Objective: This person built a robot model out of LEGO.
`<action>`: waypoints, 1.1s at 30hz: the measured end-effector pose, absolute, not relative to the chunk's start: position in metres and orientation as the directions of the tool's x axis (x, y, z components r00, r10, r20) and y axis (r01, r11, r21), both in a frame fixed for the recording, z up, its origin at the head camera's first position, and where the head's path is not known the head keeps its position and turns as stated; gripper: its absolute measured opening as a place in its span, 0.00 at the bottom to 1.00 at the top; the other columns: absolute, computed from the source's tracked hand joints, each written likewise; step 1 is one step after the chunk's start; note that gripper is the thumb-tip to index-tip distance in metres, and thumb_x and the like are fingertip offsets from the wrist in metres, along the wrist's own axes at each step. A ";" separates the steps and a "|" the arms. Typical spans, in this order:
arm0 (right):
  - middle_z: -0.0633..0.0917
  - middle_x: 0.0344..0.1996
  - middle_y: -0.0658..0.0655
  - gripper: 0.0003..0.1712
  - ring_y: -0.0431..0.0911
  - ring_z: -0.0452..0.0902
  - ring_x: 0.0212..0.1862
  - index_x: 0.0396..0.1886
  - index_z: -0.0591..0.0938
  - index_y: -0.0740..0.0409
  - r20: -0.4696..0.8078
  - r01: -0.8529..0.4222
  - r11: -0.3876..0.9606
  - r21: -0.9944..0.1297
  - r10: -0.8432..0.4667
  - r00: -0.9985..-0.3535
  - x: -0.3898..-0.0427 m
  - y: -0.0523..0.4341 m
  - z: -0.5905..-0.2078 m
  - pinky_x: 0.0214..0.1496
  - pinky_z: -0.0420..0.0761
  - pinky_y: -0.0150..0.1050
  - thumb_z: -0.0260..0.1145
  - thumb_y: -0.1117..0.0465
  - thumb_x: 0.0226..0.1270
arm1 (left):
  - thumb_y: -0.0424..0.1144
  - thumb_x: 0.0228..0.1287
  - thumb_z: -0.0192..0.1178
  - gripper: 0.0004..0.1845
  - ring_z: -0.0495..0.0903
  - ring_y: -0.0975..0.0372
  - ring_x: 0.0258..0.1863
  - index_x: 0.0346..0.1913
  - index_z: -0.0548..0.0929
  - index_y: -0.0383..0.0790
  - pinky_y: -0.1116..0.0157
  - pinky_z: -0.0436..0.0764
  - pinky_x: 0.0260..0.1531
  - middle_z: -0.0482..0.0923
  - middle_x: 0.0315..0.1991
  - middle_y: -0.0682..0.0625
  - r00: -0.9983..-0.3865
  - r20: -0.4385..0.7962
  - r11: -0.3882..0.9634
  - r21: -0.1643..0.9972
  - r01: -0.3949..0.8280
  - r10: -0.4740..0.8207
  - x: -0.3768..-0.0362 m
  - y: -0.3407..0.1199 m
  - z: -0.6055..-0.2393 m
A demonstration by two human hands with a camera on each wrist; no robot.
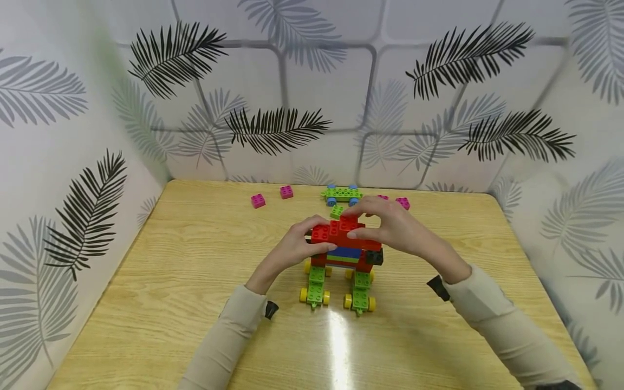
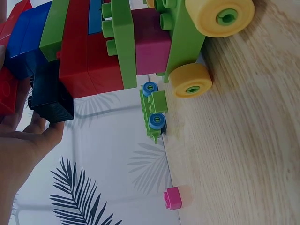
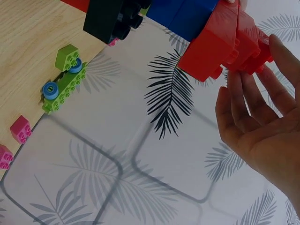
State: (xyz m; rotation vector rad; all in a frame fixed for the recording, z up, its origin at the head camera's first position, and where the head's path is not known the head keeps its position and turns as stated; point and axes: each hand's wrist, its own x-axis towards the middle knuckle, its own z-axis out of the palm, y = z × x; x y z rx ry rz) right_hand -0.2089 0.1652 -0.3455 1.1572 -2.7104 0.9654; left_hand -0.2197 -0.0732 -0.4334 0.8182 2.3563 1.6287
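Observation:
A brick model (image 1: 343,260) stands mid-table: red bricks (image 1: 336,232) on top, blue and green layers below, a black brick (image 1: 374,257) on its right side. It rests on two green chassis (image 1: 316,286) with yellow wheels (image 2: 190,80). My left hand (image 1: 312,234) grips the left end of the red top bricks, its fingers (image 3: 251,101) lying against them. My right hand (image 1: 358,222) arches over the top. Its thumb presses the front of the red bricks and its fingers curl over the upper red brick. In the left wrist view that right hand (image 2: 23,145) is beside the black brick (image 2: 49,101).
At the far edge of the wooden table (image 1: 195,281) lie a green plate with blue wheels (image 1: 342,193), a small green brick (image 1: 336,211) and pink bricks (image 1: 258,201) (image 1: 286,192) (image 1: 403,203). Leaf-patterned walls (image 1: 73,162) enclose the table on three sides.

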 end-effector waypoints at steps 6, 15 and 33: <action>0.83 0.49 0.52 0.17 0.47 0.77 0.49 0.54 0.82 0.55 0.287 -0.645 0.503 -0.576 -0.614 -0.735 -0.221 0.170 -0.349 0.50 0.78 0.49 0.62 0.54 0.70 | 0.42 0.61 0.67 0.20 0.76 0.57 0.45 0.55 0.78 0.44 0.58 0.79 0.43 0.78 0.48 0.50 -0.835 0.182 0.248 0.903 0.352 0.520 -0.225 -0.075 -0.441; 0.83 0.48 0.56 0.18 0.49 0.79 0.49 0.55 0.81 0.58 0.301 -0.588 0.520 -0.620 -0.535 -0.790 -0.260 0.185 -0.375 0.50 0.79 0.49 0.61 0.54 0.71 | 0.44 0.61 0.67 0.21 0.76 0.58 0.46 0.56 0.77 0.45 0.59 0.78 0.46 0.77 0.49 0.52 -0.816 0.203 0.244 0.891 0.383 0.541 -0.224 -0.076 -0.441; 0.84 0.45 0.59 0.17 0.51 0.79 0.46 0.53 0.82 0.61 0.272 -0.513 0.554 -0.656 -0.461 -0.845 -0.298 0.174 -0.426 0.48 0.80 0.48 0.64 0.57 0.69 | 0.39 0.62 0.66 0.21 0.75 0.56 0.47 0.57 0.77 0.42 0.56 0.77 0.48 0.77 0.51 0.48 -0.827 0.179 0.252 0.899 0.357 0.533 -0.224 -0.075 -0.442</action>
